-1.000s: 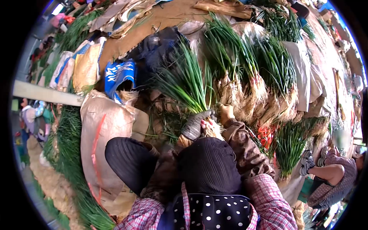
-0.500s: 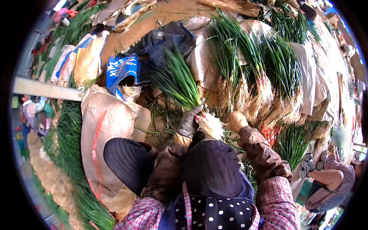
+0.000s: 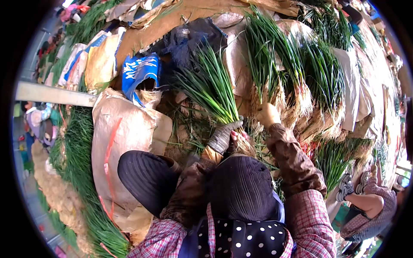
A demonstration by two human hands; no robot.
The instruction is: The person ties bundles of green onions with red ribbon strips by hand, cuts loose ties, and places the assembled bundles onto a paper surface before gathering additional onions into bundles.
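My left hand (image 3: 224, 134), in a dark grey glove, is wrapped round a bunch of green garlic (image 3: 217, 96). The long leaves fan away from me and to the left; the pinkish bulbs and pale roots point toward my knee. My right hand (image 3: 269, 115), in a pale glove, has its fingers drawn together by the roots of the nearest stalks in the green garlic pile (image 3: 264, 56). What those fingers pinch, if anything, is hidden. My knees (image 3: 243, 189) are bent below both hands.
A blue printed bag (image 3: 140, 75) and dark plastic sheeting (image 3: 189, 43) lie ahead. To the left are a tan sack (image 3: 124, 142) and a pale bar (image 3: 56, 93). More green garlic (image 3: 331, 161) lies right, near another person's legs (image 3: 365, 206).
My right hand has moved forward, away from me, to the roots of the pile. The bunch in my left hand has shifted slightly right, and its roots have turned toward my knee.
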